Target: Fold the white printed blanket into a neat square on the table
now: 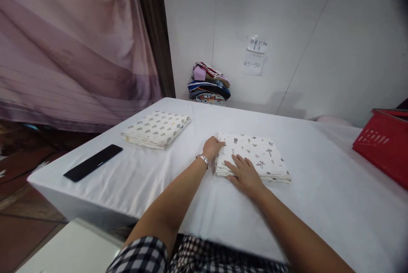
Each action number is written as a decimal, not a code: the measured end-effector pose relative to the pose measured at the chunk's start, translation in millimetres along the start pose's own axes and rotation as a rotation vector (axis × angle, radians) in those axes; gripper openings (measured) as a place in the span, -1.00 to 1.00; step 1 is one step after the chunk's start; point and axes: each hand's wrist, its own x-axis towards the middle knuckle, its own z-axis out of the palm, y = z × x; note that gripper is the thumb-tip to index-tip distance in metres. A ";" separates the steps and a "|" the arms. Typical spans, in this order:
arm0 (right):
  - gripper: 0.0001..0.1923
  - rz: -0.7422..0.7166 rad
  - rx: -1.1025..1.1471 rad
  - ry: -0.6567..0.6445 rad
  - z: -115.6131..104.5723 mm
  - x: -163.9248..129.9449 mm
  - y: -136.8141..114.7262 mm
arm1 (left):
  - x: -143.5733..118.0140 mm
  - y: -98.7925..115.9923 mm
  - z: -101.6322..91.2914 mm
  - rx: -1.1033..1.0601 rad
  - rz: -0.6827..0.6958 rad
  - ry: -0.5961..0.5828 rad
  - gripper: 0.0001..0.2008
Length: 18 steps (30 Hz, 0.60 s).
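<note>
Both forearms are bare. The left wrist carries a silver bracelet (203, 159). Black-and-white checked cloth (178, 256) covers the body near the bottom edge, left of centre.

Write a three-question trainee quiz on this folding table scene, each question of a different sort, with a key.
1. True or false: both hands rest on the same folded cloth.
2. Which lies nearest the table's left edge? A red basket B black remote C clothes pile
3. Fill in: the wrist of the left hand wears a ____.

Key: 1 true, the right hand too; 2 B; 3 bracelet.
</note>
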 end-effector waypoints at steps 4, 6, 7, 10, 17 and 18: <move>-0.49 -0.021 0.012 -0.011 -0.7 -0.6 1.5 | 2.6 -1.1 2.3 0.029 0.018 0.024 -0.79; -0.50 -0.029 0.019 -0.013 -2.2 -1.0 2.0 | 4.6 0.3 1.3 0.058 0.022 0.005 -0.77; -0.51 -0.033 0.023 -0.013 -3.2 -1.1 2.3 | 6.1 1.2 0.4 0.078 0.019 -0.025 -0.75; -0.52 -0.043 0.038 -0.022 -5.5 -1.1 3.2 | 11.9 2.6 -3.4 0.115 0.021 -0.128 -0.74; -0.51 -0.078 0.068 -0.039 -5.4 0.0 5.6 | 12.0 -11.5 -5.2 0.028 -0.004 -0.125 -0.76; -0.51 -0.082 0.070 -0.037 -5.1 0.0 5.7 | 11.2 -13.0 -4.1 0.023 -0.014 -0.120 -0.77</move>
